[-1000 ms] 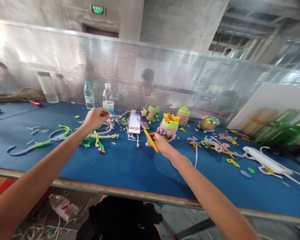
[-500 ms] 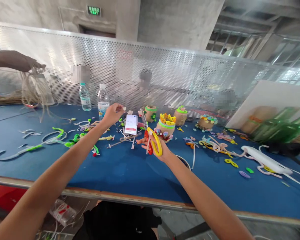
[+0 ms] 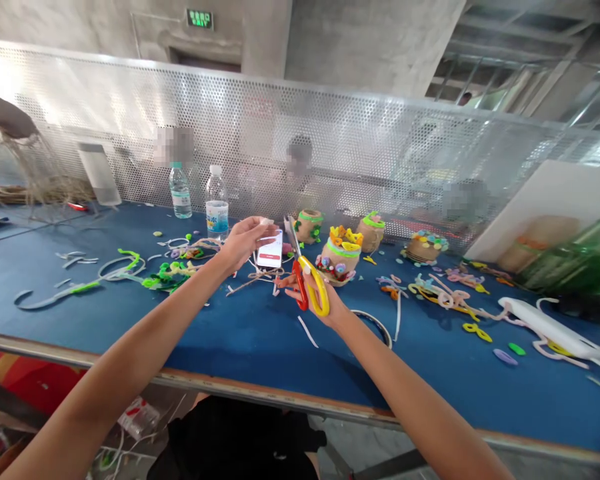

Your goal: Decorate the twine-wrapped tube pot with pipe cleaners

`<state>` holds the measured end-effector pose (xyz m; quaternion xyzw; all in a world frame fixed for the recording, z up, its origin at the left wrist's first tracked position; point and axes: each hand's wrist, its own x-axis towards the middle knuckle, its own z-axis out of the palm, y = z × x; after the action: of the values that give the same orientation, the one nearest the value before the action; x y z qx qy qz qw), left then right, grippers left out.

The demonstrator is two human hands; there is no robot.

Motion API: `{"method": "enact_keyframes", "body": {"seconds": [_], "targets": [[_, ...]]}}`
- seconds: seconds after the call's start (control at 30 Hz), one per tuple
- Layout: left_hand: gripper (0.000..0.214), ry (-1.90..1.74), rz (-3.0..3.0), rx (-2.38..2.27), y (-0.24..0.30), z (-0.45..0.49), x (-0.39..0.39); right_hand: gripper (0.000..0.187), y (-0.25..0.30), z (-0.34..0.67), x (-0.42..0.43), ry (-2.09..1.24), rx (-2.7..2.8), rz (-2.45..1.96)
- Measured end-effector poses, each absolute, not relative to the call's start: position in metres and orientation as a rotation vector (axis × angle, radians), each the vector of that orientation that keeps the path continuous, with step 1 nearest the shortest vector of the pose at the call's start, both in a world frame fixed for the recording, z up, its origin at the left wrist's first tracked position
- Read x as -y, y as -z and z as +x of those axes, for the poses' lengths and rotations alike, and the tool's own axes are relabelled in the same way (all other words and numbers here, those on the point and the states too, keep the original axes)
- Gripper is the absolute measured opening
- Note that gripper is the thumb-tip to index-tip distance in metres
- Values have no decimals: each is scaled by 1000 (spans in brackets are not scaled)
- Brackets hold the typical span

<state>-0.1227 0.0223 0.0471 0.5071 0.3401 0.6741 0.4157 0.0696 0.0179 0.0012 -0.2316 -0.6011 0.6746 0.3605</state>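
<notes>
My right hand (image 3: 313, 301) is closed round the red and yellow handles of a pair of scissors (image 3: 306, 277), whose blades point up and away. My left hand (image 3: 244, 240) is raised just left of the blades, fingers pinched on a small pale strip (image 3: 266, 221). Behind both hands a phone (image 3: 270, 251) with a lit screen lies on the blue table (image 3: 220, 327). A short white offcut (image 3: 308, 331) lies on the table below the scissors.
Pipe-cleaner scraps (image 3: 173, 272) litter the left half. Two water bottles (image 3: 216, 208) stand at the back. Decorated small pots (image 3: 341, 255) sit behind the scissors, more scraps (image 3: 447, 297) to the right. Another person's arm (image 3: 5, 120) lifts fibres at far left. A perforated metal screen (image 3: 330, 147) backs the table.
My left hand has moved right, closer to the scissors. The scissors turned so their handles show, with blades up. A white offcut now lies on the table below them. The other person's arm rose.
</notes>
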Motion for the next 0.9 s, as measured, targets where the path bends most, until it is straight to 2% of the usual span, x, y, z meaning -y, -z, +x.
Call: {"method": "enact_keyframes", "body": {"seconds": [0.13,0.37,0.53,0.9], "targets": [[31,-1692,1357,-915,-44,-135,-19,58,-1,71,-21,-1608,1555,-569],[41,-1691,1507,-962,-47,-130,-13,56,2,73,-19,-1465,1620,-678],[24,-1837,1451,-1079,-42,-128,-19,58,5,71,-21,-1457,1644,-680],[20,-1892,1434,-1088,-39,-123,-16,64,5,71,-15,-1500,1641,-626]]}}
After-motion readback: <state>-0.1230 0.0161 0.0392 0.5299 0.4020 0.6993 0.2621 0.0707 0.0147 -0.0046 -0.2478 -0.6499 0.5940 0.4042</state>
